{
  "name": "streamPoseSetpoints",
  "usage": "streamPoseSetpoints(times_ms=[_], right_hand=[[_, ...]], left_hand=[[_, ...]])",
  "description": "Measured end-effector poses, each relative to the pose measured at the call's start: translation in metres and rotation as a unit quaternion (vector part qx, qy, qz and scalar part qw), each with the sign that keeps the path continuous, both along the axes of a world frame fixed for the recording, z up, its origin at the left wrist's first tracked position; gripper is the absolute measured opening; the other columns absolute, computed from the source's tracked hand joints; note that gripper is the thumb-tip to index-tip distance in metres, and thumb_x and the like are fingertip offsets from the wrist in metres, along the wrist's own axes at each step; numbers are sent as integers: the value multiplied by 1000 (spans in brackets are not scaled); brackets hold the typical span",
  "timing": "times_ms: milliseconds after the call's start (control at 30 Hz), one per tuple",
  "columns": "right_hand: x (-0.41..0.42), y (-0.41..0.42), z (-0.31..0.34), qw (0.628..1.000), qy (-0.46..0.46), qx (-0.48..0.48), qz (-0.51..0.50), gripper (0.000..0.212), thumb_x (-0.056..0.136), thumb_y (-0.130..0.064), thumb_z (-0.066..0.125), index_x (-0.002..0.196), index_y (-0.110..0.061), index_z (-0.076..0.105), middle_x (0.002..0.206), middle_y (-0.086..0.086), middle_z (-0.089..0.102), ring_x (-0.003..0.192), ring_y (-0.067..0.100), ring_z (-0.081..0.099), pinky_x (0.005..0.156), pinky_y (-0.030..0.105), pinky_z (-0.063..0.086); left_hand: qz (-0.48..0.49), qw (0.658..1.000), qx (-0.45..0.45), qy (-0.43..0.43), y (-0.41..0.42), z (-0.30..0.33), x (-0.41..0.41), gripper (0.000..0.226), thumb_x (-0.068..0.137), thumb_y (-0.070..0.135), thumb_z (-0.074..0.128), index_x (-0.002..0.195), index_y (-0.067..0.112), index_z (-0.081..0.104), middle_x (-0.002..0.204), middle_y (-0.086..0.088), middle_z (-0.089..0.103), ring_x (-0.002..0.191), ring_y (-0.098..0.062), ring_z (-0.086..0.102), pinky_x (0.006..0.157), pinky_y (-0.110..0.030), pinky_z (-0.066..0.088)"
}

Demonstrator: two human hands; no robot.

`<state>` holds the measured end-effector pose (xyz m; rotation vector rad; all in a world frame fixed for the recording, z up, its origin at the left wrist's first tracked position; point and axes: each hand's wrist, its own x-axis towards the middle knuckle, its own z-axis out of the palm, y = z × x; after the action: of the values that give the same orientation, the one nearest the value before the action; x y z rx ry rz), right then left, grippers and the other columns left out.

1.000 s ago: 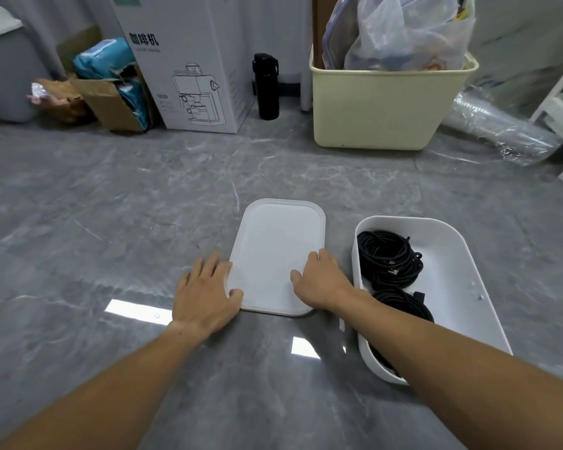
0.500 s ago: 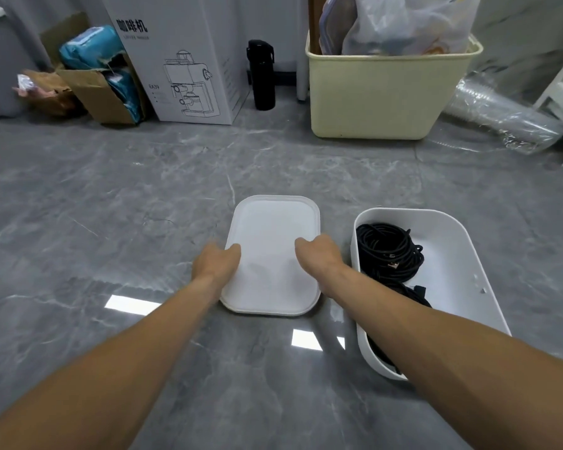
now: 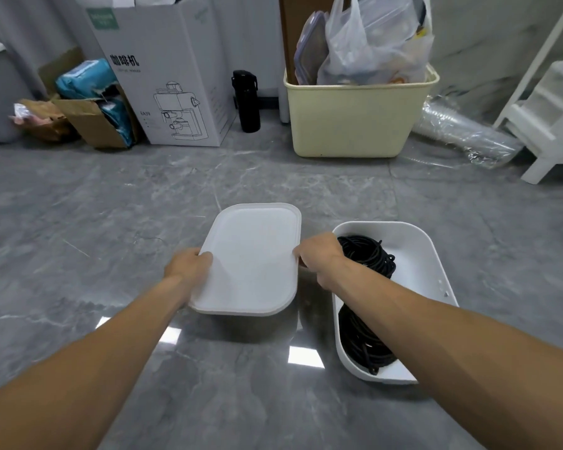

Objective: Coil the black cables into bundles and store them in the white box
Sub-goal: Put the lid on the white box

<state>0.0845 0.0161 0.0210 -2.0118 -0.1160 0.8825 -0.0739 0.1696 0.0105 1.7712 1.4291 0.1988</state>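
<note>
A white lid (image 3: 251,261) hangs just above the grey floor, casting a shadow beneath it. My left hand (image 3: 189,266) grips its left edge and my right hand (image 3: 320,254) grips its right edge. Just right of the lid stands the open white box (image 3: 416,248). Two coiled bundles of black cable lie inside it: one at the far end (image 3: 369,254), one at the near end (image 3: 359,342). My right forearm crosses over the box and hides part of its inside.
Along the back wall stand a cream bin (image 3: 355,121) stuffed with bags, a black bottle (image 3: 247,102), a white coffee-machine carton (image 3: 173,82) and an open brown carton (image 3: 91,121). A white shelf unit (image 3: 553,118) and wrapped plastic cups (image 3: 462,131) sit at right.
My hands went from resting flat at the lid's near corners to gripping its two side edges, and the lid has risen off the floor.
</note>
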Motion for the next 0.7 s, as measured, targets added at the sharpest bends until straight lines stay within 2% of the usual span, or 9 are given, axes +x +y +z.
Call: streamPoseSetpoints(times_ms=[67, 133, 200, 267, 367, 467, 533, 600, 700], right_hand=[[4, -5, 9, 1000, 5, 26, -16, 3, 82, 4, 63, 84, 1, 63, 79, 11, 57, 68, 24, 53, 58, 28, 44], [10, -12, 21, 998, 16, 61, -24, 8, 79, 7, 65, 86, 4, 66, 79, 14, 58, 73, 25, 55, 68, 38, 51], [15, -19, 33, 995, 19, 89, -32, 17, 79, 8, 66, 95, 14, 68, 80, 16, 60, 76, 27, 58, 84, 48, 56], [22, -27, 45, 994, 17, 106, -37, 22, 81, 6, 67, 101, 17, 67, 84, 18, 63, 78, 28, 61, 89, 47, 56], [30, -42, 65, 989, 16, 143, -45, 17, 83, 8, 66, 100, 9, 69, 86, 17, 62, 75, 26, 59, 72, 35, 52], [36, -58, 87, 988, -10, 146, -47, 9, 83, 5, 68, 91, 0, 67, 82, 15, 62, 66, 22, 56, 72, 32, 51], [42, -68, 98, 985, -16, 162, -57, 13, 83, 7, 68, 96, 6, 69, 83, 16, 60, 62, 20, 53, 69, 31, 50], [48, -76, 105, 982, -26, 174, -65, 27, 84, 9, 67, 109, 18, 65, 84, 16, 59, 57, 17, 48, 60, 27, 47], [53, -87, 117, 978, -48, 193, -65, 25, 84, 11, 67, 106, 20, 64, 81, 14, 58, 55, 15, 47, 50, 20, 47]], left_hand=[[-2, 1000, 7, -11, -3, 11, 2, 22, 85, 25, 57, 67, 14, 61, 86, -9, 65, 86, -31, 60, 79, -36, 48], [1, 1000, 14, -26, -6, 19, 4, 23, 89, 21, 57, 68, 16, 63, 90, -11, 68, 91, -33, 63, 84, -38, 50], [6, 998, 13, -54, -10, 30, 7, 23, 89, 20, 58, 69, 16, 66, 94, -15, 71, 98, -36, 66, 92, -45, 53], [2, 997, 5, -81, -14, 42, 13, 18, 87, 21, 61, 72, 14, 68, 98, -18, 72, 101, -38, 67, 95, -51, 52], [1, 992, 0, -127, -23, 63, 24, 16, 83, 21, 63, 80, 8, 72, 91, -13, 69, 92, -31, 65, 96, -52, 52], [-8, 987, 33, -156, -33, 82, 35, 14, 89, 21, 61, 84, 13, 72, 93, -7, 69, 90, -26, 61, 92, -41, 50], [-24, 982, 32, -183, -39, 92, 44, 17, 92, 19, 58, 78, 17, 67, 81, -2, 65, 76, -20, 57, 75, -32, 48], [-37, 979, 34, -199, -45, 101, 52, 23, 94, 18, 55, 72, 17, 61, 69, 1, 56, 63, -15, 46, 60, -27, 38], [-40, 974, 18, -222, -52, 111, 62, 21, 97, 20, 48, 82, 20, 63, 75, 2, 62, 64, -14, 47, 59, -26, 37]])
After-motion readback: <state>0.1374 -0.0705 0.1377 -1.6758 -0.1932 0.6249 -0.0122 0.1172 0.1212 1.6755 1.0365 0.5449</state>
